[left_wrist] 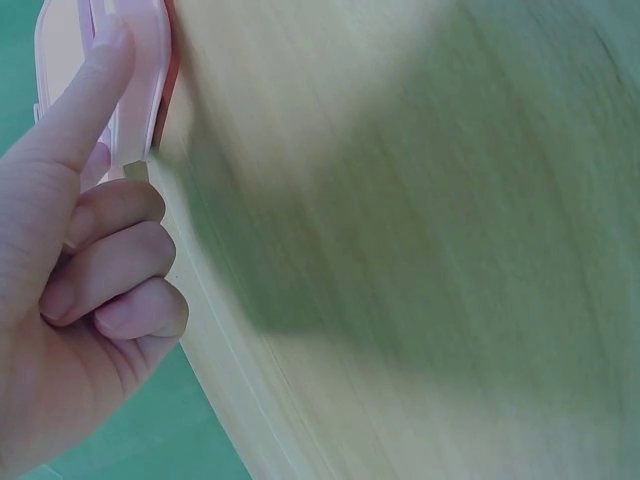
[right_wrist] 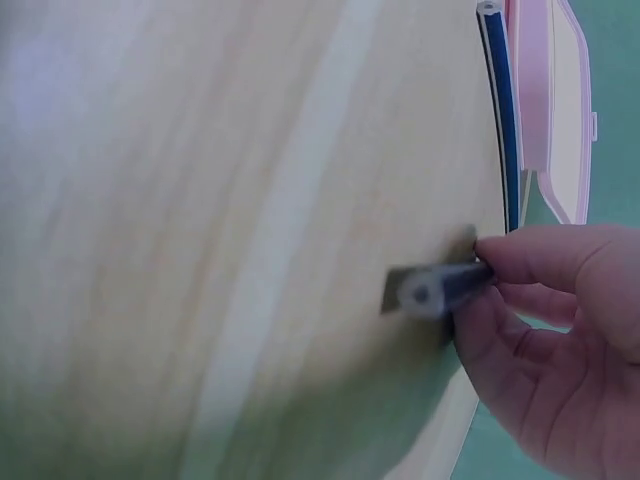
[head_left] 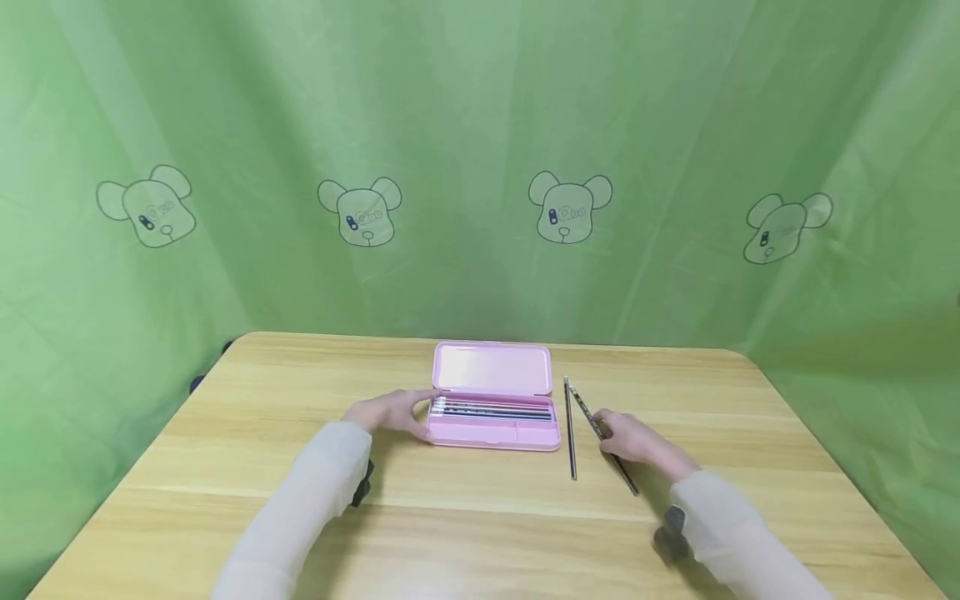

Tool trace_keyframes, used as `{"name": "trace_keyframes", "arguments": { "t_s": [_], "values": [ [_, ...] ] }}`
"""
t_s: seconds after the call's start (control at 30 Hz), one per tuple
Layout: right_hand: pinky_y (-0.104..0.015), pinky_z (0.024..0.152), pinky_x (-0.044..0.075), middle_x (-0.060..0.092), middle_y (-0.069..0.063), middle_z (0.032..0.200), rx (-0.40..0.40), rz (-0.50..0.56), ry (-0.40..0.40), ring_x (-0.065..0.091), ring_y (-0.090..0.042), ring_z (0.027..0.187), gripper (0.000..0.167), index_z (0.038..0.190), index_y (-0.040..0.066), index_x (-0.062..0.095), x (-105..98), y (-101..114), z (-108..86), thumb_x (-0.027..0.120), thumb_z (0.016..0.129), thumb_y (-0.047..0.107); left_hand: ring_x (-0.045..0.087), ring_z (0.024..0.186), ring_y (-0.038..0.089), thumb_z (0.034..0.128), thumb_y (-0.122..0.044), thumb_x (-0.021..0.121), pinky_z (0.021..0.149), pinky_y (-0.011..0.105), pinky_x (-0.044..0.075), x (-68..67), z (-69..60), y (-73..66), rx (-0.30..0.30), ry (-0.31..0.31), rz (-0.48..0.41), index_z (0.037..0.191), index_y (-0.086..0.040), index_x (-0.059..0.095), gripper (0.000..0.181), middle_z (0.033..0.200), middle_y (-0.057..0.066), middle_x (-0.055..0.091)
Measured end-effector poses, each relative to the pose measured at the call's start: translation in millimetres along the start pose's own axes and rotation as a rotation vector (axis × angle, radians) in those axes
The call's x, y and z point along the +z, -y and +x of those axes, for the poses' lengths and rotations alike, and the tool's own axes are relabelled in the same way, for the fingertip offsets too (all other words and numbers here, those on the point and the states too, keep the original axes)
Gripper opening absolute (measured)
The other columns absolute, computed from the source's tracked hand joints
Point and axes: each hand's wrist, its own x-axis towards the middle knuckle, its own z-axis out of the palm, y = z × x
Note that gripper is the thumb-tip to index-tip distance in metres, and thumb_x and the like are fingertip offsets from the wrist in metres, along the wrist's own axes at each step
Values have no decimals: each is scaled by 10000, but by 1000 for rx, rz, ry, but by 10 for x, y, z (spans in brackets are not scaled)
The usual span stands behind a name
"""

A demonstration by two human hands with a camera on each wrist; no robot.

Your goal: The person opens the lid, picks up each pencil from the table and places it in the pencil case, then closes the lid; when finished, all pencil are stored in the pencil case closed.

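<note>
A pink pencil case (head_left: 491, 396) lies with its lid raised towards the back of the table. Several pencils (head_left: 495, 411) lie side by side in its rear compartment. My left hand (head_left: 390, 412) grips the left end of the case, thumb at the front corner and index finger towards the back; its other fingers are curled in the left wrist view. To the right of the case, my right hand (head_left: 633, 437) pinches a dark patterned pencil (head_left: 587, 412) between thumb and fingers. In the right wrist view that pencil's end (right_wrist: 420, 292) points at the camera, blurred.
Between the case and my right hand, another dark pencil (head_left: 570, 433) lies on the wooden table (head_left: 465, 533). A green curtain (head_left: 465, 100) with printed bear heads hangs behind the table and along both sides. Dark devices sit at both wrists.
</note>
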Motion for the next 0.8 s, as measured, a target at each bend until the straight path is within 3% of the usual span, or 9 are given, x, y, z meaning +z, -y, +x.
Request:
{"name": "trace_keyframes", "arguments": {
  "t_s": [0.2, 0.33, 0.5, 0.67, 0.8],
  "values": [
    [-531, 835, 468, 594, -262, 945, -27, 11, -66, 566, -390, 906, 459, 1157, -166, 456, -25, -33, 22, 569, 729, -44, 288, 1312, 385, 730, -276, 750, 1078, 532, 231, 1, 15, 4, 2, 1, 12, 1443, -177, 272, 864, 1454, 201, 281],
    [-416, 711, 503, 573, -125, 799, -77, 52, -97, 539, -230, 730, 449, 1215, -144, 429, -62, -24, 91, 526, 787, -49, 286, 1312, 386, 724, -265, 753, 1079, 527, 233, -4, 15, 6, 1, 3, 8, 1443, -171, 272, 870, 1450, 207, 284],
    [-286, 596, 446, 548, -75, 747, -192, 58, -126, 471, -134, 649, 388, 1204, -100, 483, -73, 92, 190, 511, 820, -52, 295, 1311, 375, 724, -277, 753, 1082, 517, 236, -2, 23, 18, -5, 2, 16, 1443, -187, 272, 869, 1445, 197, 301],
    [-308, 638, 458, 550, -58, 768, -305, 35, -121, 482, -139, 696, 345, 1165, -30, 572, -6, 221, 282, 544, 822, -53, 306, 1310, 362, 731, -292, 749, 1084, 505, 240, 7, 29, 4, -13, 5, 26, 1444, -202, 270, 863, 1443, 181, 315],
    [-424, 780, 494, 613, -134, 952, -388, -25, -89, 570, -254, 862, 360, 1171, 12, 596, 55, 343, 369, 550, 819, -53, 311, 1308, 357, 722, -299, 757, 1080, 510, 245, 0, 20, -3, -32, 3, 28, 1440, -221, 282, 864, 1443, 174, 319]
  ]
}}
